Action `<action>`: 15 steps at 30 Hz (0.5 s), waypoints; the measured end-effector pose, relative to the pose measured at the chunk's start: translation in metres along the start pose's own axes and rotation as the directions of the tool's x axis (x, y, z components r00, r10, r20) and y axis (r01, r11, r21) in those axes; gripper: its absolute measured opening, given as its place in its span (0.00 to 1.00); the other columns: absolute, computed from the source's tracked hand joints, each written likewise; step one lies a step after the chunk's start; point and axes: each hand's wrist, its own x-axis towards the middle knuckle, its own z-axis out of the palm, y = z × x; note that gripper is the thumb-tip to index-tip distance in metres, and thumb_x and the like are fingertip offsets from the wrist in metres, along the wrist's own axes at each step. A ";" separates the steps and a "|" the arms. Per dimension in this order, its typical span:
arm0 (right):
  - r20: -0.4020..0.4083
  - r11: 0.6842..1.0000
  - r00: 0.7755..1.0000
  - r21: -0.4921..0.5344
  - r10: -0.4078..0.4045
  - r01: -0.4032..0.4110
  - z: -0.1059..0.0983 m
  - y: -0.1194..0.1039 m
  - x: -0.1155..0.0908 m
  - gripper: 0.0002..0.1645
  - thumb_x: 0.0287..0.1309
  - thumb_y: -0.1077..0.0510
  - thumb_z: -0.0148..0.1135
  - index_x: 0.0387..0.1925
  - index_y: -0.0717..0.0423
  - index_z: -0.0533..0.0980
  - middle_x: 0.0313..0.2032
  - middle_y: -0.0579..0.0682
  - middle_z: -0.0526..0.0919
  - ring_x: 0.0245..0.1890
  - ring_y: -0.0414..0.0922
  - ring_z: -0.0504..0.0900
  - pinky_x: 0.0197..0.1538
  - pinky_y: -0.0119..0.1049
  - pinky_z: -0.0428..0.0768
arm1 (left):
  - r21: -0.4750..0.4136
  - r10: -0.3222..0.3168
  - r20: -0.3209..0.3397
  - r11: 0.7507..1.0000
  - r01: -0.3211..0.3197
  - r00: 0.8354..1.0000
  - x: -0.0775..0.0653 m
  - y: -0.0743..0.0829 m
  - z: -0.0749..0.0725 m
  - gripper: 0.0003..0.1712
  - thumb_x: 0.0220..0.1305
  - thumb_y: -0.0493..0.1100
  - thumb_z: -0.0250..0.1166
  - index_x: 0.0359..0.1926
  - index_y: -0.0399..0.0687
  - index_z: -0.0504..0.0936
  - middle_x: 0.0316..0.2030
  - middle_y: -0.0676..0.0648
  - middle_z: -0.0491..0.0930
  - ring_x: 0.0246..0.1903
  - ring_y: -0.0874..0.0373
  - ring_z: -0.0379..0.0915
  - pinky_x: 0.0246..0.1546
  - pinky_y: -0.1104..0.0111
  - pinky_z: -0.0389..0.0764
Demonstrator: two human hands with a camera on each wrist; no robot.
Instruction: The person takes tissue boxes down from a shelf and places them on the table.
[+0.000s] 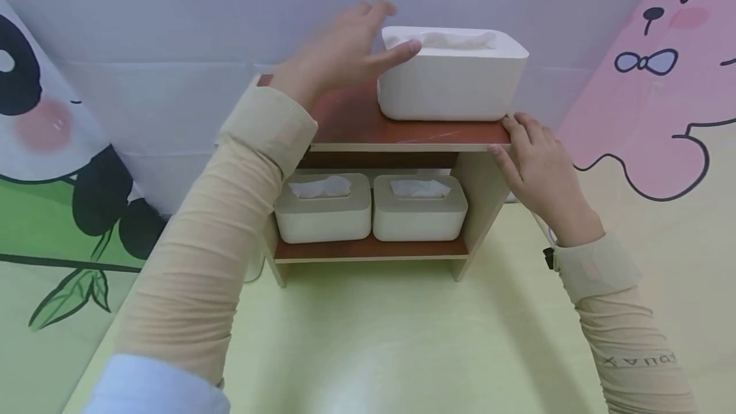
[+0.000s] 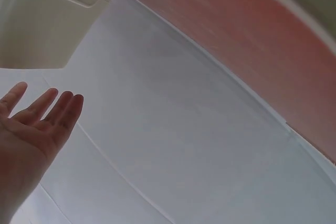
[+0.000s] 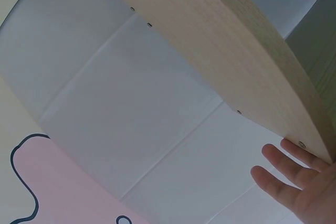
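A white tissue box (image 1: 454, 91) stands on the red-brown top board (image 1: 351, 130) of a small wooden shelf, towards its right end. My left hand (image 1: 336, 53) is raised at the box's left side, fingers spread, the thumb overlapping its upper left corner in the head view. In the left wrist view a gap shows between the fingers (image 2: 65, 111) and the box (image 2: 39, 24). My right hand (image 1: 543, 171) rests at the top board's right front corner, its fingers (image 3: 283, 161) fairly straight beside the side panel (image 3: 231, 45).
Two more tissue boxes, one left (image 1: 323, 219) and one right (image 1: 420, 219), sit side by side on the lower board (image 1: 374, 249). Beneath the shelf is a pale yellow tabletop (image 1: 368, 337). Behind hangs a whitish cloth (image 1: 172, 94) with cartoon animal prints.
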 end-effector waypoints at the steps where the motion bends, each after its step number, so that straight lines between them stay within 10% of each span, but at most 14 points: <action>1: -0.003 1.000 1.000 -0.002 -0.001 0.001 0.000 0.000 0.000 0.32 0.67 0.46 0.43 0.62 0.64 0.61 0.61 0.66 0.64 0.60 0.63 0.64 0.54 0.62 0.66 | 0.005 0.002 0.011 1.000 -0.002 1.000 0.002 0.001 0.001 0.48 0.58 0.73 0.39 0.71 0.54 0.42 0.71 0.51 0.45 0.70 0.57 0.41 0.69 0.63 0.46; 15: -0.007 1.000 1.000 -0.008 -0.004 0.004 0.000 0.002 -0.001 0.32 0.66 0.46 0.43 0.62 0.64 0.61 0.61 0.65 0.64 0.60 0.63 0.64 0.54 0.62 0.66 | 0.016 0.065 0.080 0.998 -0.067 0.995 0.020 0.009 0.008 0.58 0.48 0.76 0.52 0.71 0.53 0.40 0.70 0.48 0.48 0.69 0.55 0.45 0.68 0.63 0.50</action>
